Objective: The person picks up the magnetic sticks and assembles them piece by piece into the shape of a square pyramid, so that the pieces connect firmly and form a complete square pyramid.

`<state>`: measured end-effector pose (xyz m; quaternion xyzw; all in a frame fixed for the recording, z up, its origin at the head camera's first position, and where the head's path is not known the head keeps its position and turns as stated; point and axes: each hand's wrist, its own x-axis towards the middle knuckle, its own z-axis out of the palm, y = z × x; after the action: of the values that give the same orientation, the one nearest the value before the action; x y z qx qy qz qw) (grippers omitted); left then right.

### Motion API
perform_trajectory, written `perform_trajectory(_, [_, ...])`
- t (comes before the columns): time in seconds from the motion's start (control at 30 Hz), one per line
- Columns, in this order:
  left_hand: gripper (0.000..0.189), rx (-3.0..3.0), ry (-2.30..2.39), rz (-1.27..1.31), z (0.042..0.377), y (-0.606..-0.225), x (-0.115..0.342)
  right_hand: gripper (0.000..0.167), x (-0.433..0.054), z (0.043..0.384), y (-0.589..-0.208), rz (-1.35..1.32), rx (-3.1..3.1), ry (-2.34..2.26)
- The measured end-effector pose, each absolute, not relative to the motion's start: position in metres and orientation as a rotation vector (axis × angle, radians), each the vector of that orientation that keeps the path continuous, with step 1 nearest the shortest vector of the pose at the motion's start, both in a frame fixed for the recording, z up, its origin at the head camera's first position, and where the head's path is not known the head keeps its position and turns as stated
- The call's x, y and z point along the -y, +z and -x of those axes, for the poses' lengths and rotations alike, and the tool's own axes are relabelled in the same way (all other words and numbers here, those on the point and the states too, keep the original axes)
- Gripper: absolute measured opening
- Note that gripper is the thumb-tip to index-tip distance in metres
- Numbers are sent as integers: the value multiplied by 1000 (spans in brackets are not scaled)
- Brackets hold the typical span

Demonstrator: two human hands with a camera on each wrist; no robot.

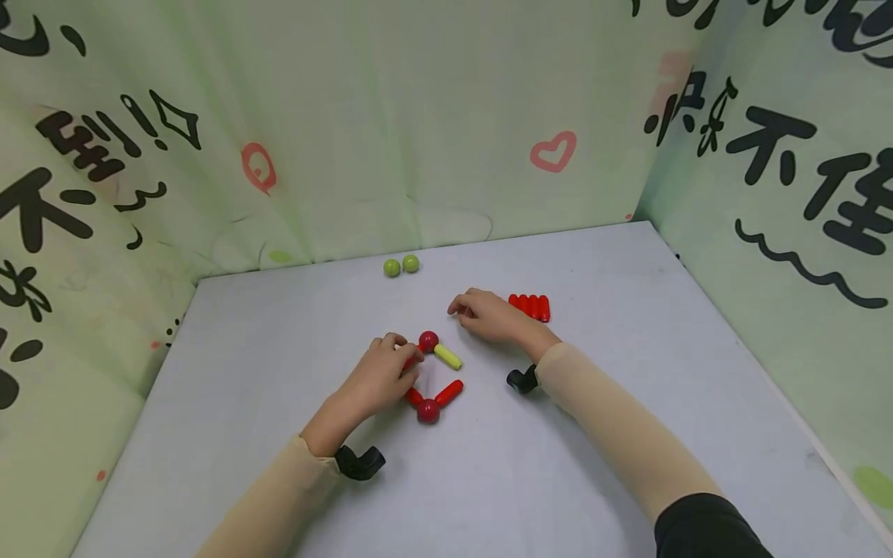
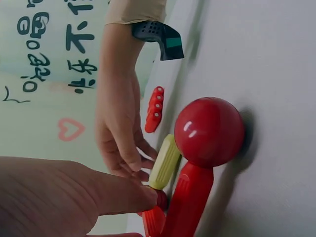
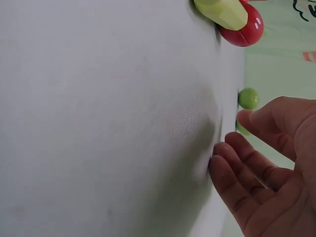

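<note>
My left hand (image 1: pixel 380 376) curls over the left side of a ball-and-stick figure, its thumb and fingers holding a red stick (image 1: pixel 412 359) that joins the far red ball (image 1: pixel 429 341). From that ball a yellow stick (image 1: pixel 448 356) points toward the right. The near red ball (image 1: pixel 429 411) carries two red sticks in a V, the right one (image 1: pixel 449 392) with a free end. In the left wrist view the thumb overlaps the far ball. Right of the figure, my right hand (image 1: pixel 490 316) hovers low over the table with loosely bent fingers and nothing in them.
Two green balls (image 1: pixel 401 265) sit near the table's back edge. Several red sticks (image 1: pixel 536 308) lie side by side behind the right wrist. Printed cloth walls (image 1: pixel 432 116) border the white table (image 1: pixel 279 333) at the back and sides. Black wrist straps (image 1: pixel 359 463) stick out beneath the sleeves.
</note>
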<state>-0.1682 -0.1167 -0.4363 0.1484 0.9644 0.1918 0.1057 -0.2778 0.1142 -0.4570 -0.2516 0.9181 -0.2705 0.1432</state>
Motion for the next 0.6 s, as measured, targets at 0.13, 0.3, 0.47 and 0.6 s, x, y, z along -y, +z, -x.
perform_trajectory(0.13, [24, -2799, 591, -422, 169, -440, 121, 33, -104, 287, -458, 741, -2654, -747])
perform_trajectory(0.3, [31, -2756, 599, -415, 170, -438, 124, 37, -93, 299, -455, 749, -2651, -709])
perform_trajectory(0.47, [34, -2704, 592, -373, 169, -435, 125, 41, -83, 311, -453, 751, -2650, -693])
perform_trajectory(0.6, [34, -2676, 594, -314, 165, -433, 125, 47, -74, 319, -452, 732, -2643, -664])
